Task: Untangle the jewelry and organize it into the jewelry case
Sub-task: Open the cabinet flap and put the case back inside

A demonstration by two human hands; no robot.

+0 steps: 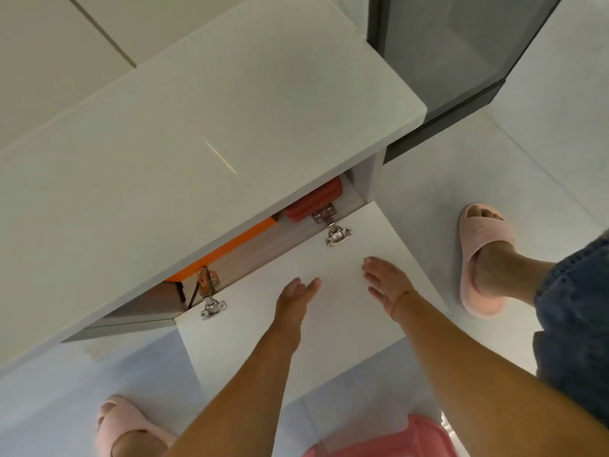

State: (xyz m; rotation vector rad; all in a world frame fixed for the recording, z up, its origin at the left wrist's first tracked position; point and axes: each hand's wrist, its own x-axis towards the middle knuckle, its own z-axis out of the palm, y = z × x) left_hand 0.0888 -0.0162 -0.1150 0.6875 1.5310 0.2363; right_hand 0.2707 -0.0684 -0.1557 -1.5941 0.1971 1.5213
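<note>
Left hand (298, 291) and right hand (385, 278) reach down, apart, fingers flat, holding nothing, over the white door (247, 341). Red box (313, 201) sits inside.

Seen from above, two bare arms reach forward and down from the lower edge of the view, both nearly straight at the elbow. The left forearm (263, 374) rises from the bottom centre and leans slightly to the right. The left grip (298, 296) is relaxed, with its fingers straight and close together and the thumb (315, 284) held a little apart on the inner side. It holds nothing. The right forearm (461, 357) comes in from the lower right corner and angles to the left. The right grip (385, 280) shows its back, with its fingers (370, 263) straight, slightly spread and pointing left. It also holds nothing. The two grips are near each other but do not touch.
</note>
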